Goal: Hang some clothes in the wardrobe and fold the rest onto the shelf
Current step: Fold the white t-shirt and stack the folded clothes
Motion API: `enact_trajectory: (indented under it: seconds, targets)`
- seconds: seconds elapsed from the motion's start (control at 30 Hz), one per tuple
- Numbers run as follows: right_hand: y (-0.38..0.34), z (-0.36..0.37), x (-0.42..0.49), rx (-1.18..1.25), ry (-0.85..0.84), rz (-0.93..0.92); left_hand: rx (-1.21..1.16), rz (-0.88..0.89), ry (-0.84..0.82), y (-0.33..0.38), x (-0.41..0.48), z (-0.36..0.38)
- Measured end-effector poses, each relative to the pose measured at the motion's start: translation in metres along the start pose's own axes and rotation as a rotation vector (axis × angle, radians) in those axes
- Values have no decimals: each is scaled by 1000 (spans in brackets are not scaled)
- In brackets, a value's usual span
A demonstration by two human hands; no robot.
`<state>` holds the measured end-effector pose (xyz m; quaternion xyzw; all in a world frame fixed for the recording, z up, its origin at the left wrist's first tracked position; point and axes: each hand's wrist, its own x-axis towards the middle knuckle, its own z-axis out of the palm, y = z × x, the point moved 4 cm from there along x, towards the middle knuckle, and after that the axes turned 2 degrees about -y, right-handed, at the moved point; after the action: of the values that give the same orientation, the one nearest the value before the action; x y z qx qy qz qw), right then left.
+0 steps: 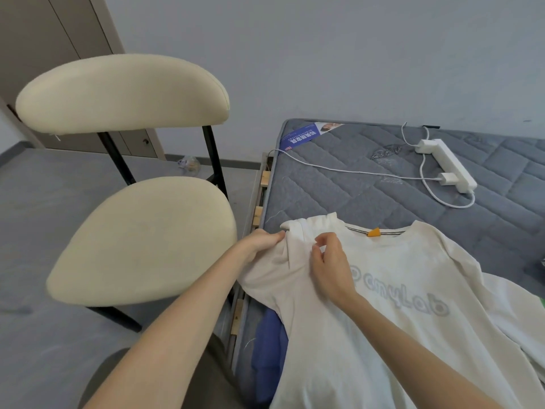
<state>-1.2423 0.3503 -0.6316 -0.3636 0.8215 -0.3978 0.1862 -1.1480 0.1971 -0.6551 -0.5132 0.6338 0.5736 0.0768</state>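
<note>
A cream long-sleeved shirt (413, 278) with grey lettering and an orange neck tag lies front-up on the grey mattress (339, 184). Its left sleeve is bunched near the mattress's left edge. My left hand (259, 242) grips that bunched sleeve at the shoulder. My right hand (330, 261) rests on the shirt just right of it, fingers curled and pinching the fabric. A blue garment (269, 349) pokes out from under the shirt at the bed's near edge. More white cloth (519, 320) lies under the shirt's right side.
A cream padded chair (141, 240) with black legs stands left of the bed. A white power strip (448, 163) with a plugged charger and cables lies on the far mattress. A brown wardrobe door (59, 28) is at the far left. The bed's wooden slats (259, 214) show beside the mattress.
</note>
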Motion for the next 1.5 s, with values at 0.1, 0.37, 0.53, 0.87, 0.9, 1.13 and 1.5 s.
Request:
enact_trajectory:
  seconds: [0.1,0.37,0.53,0.87,0.9,1.13,1.5]
  targets:
    - [6,1,3,13,21,28,-49,-31,-47,2,7,1]
    - [5,-2,7,66,133,-24,-257,283,217,9,-9,-25]
    - [-3,-2,9,-57,134,-126,-448,297,475,-27,-26,-74]
    - [10,35,4,-558,-314,-126,-499,199,464,-58,-35,-65]
    - [10,35,4,-557,-331,-124,-568,170,409,-56,-39,-65]
    - [5,-6,11,93,-191,19,-770,243,127,-21,-78,-66]
    - [45,-97,-2,384,172,268,-526,379,-429,87,-116,51]
